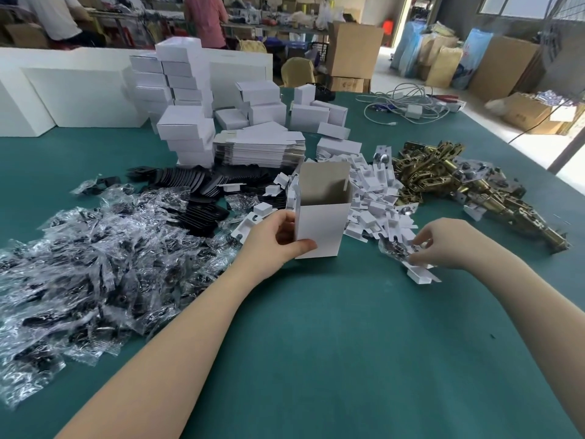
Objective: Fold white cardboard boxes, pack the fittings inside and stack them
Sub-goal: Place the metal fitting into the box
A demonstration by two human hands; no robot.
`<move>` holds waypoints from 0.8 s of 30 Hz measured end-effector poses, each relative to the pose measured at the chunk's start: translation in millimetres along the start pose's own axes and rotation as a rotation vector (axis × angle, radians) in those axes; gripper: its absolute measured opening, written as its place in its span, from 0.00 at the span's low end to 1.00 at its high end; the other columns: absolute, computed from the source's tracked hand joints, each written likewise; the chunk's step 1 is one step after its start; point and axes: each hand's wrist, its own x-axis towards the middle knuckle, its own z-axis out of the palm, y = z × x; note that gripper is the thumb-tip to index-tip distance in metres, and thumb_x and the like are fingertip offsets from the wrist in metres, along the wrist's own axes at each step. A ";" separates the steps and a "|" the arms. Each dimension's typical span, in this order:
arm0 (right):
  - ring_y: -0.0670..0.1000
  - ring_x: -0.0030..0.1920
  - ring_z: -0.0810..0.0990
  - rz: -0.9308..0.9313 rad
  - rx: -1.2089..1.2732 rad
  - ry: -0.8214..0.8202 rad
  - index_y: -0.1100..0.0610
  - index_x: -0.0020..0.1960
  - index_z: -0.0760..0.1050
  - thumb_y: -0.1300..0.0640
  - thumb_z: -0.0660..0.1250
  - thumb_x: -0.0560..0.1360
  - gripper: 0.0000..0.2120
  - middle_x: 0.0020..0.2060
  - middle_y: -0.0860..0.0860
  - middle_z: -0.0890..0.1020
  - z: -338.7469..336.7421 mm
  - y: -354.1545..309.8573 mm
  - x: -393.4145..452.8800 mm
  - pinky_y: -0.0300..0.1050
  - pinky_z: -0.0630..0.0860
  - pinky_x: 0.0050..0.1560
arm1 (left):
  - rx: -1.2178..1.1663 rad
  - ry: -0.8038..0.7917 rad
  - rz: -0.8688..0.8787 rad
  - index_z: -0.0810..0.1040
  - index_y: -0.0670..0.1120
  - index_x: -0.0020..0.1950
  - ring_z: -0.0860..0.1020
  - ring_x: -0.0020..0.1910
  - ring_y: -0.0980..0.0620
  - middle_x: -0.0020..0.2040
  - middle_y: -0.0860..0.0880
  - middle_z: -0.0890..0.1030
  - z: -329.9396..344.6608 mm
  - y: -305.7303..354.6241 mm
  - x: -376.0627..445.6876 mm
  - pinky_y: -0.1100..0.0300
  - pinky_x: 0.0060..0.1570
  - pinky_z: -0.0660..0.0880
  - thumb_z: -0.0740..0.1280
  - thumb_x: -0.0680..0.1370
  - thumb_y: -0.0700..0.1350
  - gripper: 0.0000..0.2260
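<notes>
A white cardboard box stands upright on the green table, its top open and the lid flap raised. My left hand grips its left side, thumb across the front face. To the right, my right hand pinches a clear plastic bag of dark fittings together with a white cardboard insert that lies on the table. Behind the box sits a pile of white inserts. A stack of flat unfolded boxes lies further back, next to piles of folded white boxes.
A large heap of bagged fittings covers the left side. Black plates lie behind it. Brass latch parts are piled at the right. Cables lie at the far right corner. Large white boards stand at the back left.
</notes>
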 end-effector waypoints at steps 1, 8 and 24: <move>0.51 0.48 0.79 0.002 0.020 0.002 0.52 0.59 0.81 0.50 0.75 0.70 0.18 0.47 0.49 0.80 -0.4 -0.3 -0.2 0.42 0.74 0.47 | 0.004 -0.002 0.001 0.76 0.55 0.52 0.83 0.48 0.58 0.50 0.54 0.84 0.1 0.0 0.2 0.64 0.49 0.78 0.78 0.70 0.44 0.16; 0.44 0.37 0.76 -0.033 0.112 0.071 0.49 0.51 0.81 0.53 0.77 0.67 0.14 0.37 0.43 0.76 0.4 3.4 -1.6 0.37 0.66 0.31 | -0.003 -0.005 0.004 0.77 0.55 0.51 0.83 0.48 0.58 0.49 0.55 0.84 0.2 -0.9 0.2 0.66 0.48 0.78 0.78 0.70 0.44 0.16; 0.50 0.38 0.84 -0.419 0.901 0.608 0.47 0.49 0.80 0.55 0.73 0.74 0.06 0.37 0.47 0.85 -41.8 -57.6 -53.1 0.47 0.83 0.42 | -0.050 -0.017 0.010 0.78 0.57 0.49 0.83 0.47 0.56 0.47 0.57 0.84 -0.1 -0.1 -0.8 0.64 0.46 0.78 0.77 0.68 0.47 0.14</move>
